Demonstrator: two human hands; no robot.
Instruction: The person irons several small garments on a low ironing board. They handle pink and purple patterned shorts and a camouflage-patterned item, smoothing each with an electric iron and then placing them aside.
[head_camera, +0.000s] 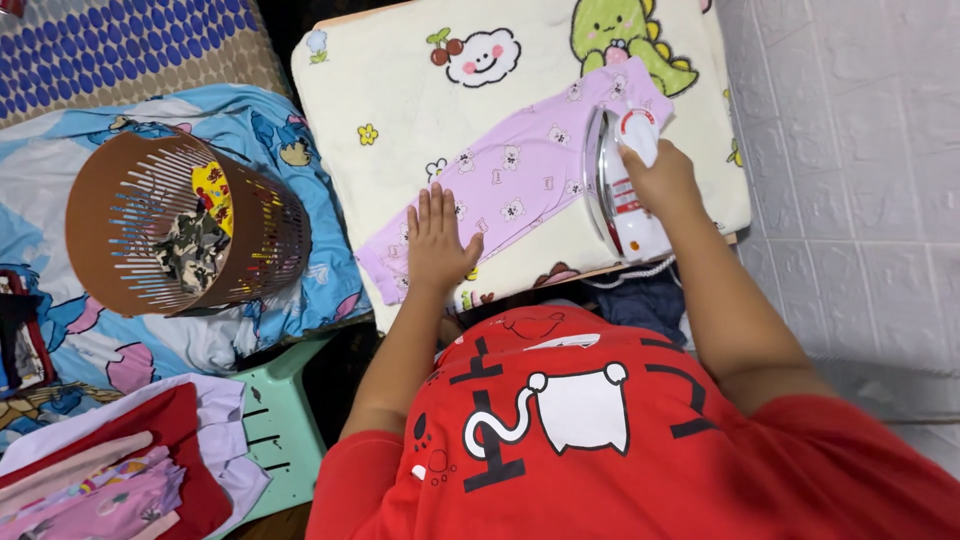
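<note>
A small lilac garment with a bear print (520, 175) lies spread on a cream cartoon-print padded board (400, 90). My left hand (438, 240) lies flat on the garment's near end, fingers spread. My right hand (660, 178) grips the handle of a white and red iron (620, 190), which stands tilted on its edge at the garment's right side, its metal soleplate facing left. My red shirt with a white print fills the lower frame.
A brown slatted laundry basket (110, 200) with clothes inside lies on its side on a blue cartoon-print sheet (290, 160) at left. Folded clothes (120, 480) are stacked at bottom left beside a green plastic stool (285, 430). White tiled wall (860, 150) runs along the right.
</note>
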